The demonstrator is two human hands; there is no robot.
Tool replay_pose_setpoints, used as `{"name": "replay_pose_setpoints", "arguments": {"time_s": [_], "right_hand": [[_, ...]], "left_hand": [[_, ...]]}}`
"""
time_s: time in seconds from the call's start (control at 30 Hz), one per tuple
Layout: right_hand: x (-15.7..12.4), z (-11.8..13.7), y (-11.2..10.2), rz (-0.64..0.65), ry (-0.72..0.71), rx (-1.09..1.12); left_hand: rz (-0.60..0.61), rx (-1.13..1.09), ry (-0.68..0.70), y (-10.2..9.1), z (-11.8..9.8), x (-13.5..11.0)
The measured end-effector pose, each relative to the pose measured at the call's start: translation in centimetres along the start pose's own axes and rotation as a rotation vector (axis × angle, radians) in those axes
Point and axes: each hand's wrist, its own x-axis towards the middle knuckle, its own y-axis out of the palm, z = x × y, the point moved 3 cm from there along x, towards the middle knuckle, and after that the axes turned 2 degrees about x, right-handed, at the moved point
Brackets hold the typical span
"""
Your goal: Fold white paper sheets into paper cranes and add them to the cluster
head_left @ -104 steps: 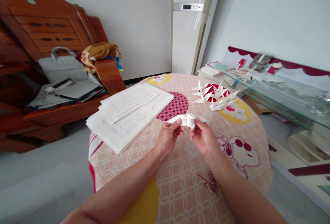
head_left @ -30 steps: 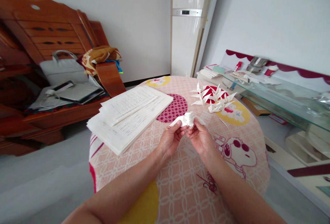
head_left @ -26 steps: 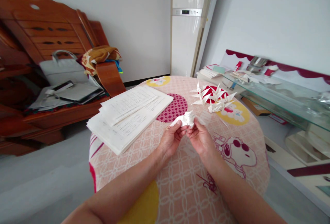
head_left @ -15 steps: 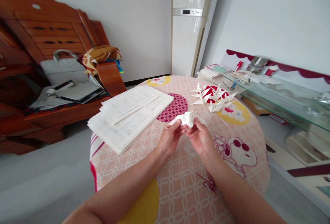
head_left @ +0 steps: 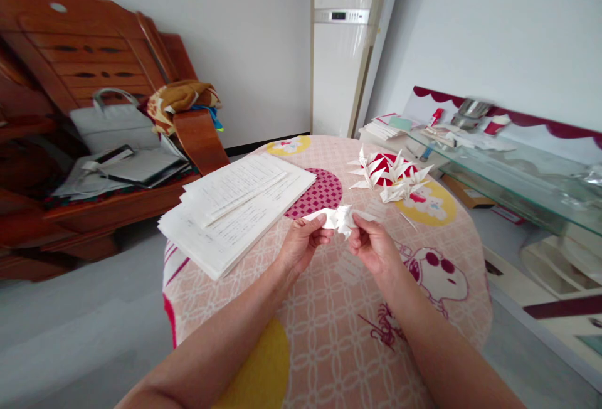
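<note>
A white origami paper crane (head_left: pixel 344 216) is held over the middle of the table between my two hands. My left hand (head_left: pixel 305 238) pinches its left wing with thumb and fingers. On the other side my right hand (head_left: pixel 375 243) pinches the right wing. The folded body of the crane bulges between them, with a small point hanging down. Beyond my right hand, several finished white paper cranes (head_left: pixel 397 174) sit together on a dark red patch of the tablecloth. A thin white stick-like item (head_left: pixel 408 221) lies just in front of them.
A stack of written paper sheets (head_left: pixel 239 208) lies at the left of the round cloth-covered table (head_left: pixel 329 334). A glass shelf stand (head_left: pixel 517 170) with clutter adjoins the right side. At the left is a wooden bench (head_left: pixel 94 70) bearing a grey bag (head_left: pixel 113 123).
My hands have drawn slightly apart, pulling the crane's wings outward. Its body now looks more spread, and a lower point shows between my hands.
</note>
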Motion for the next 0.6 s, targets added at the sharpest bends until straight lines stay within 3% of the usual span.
{"name": "replay_pose_setpoints", "arguments": {"time_s": [0.33,0.6], "right_hand": [[1.3,-0.8,-1.2,-0.191,0.132,0.074],[1.7,-0.9,-2.2,-0.176,0.013,-0.150]], "left_hand": [[-0.140,-0.126,-0.208,-0.1,0.9,0.8],[-0.184,-0.051,-0.233,-0.7,0.2,0.8]]}}
